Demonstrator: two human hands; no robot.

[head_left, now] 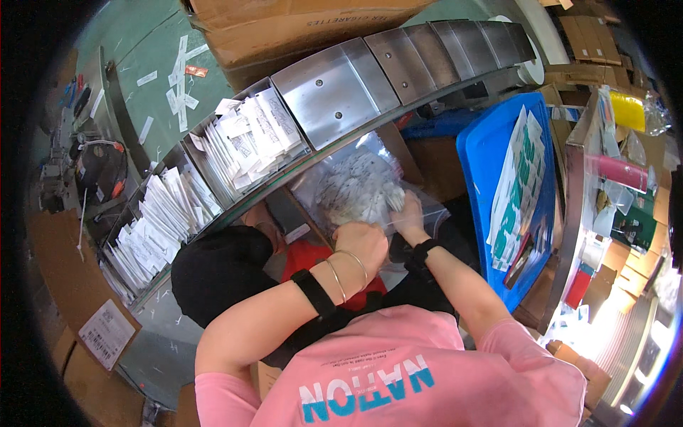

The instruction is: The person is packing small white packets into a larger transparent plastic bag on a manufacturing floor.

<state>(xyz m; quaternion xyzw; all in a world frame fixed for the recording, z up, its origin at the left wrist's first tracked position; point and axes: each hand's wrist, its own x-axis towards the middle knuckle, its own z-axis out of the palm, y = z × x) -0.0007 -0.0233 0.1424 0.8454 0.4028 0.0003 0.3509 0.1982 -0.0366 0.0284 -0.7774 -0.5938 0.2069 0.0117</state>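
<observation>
In front of my lap lies a clear plastic bag (356, 186), full of whitish pieces with dark specks; their kind is too small to make out. My left hand (361, 243) is closed in a fist at the bag's near edge, its fingertips turned away from view. Just to the right, my right hand (407, 215) grips the bag's right side with bent fingers, close against the contents. Loose clear film spreads out beyond this hand. Both wrists wear black bands, and thin bangles circle the left forearm.
A curved row of metal bins (338, 82) runs beyond the bag; two at the left hold packed white paper slips (249, 139). A blue plastic lid or board (473, 153) stands at right. Cardboard boxes (284, 35) sit behind, and a cluttered shelf (580, 164) rises far right.
</observation>
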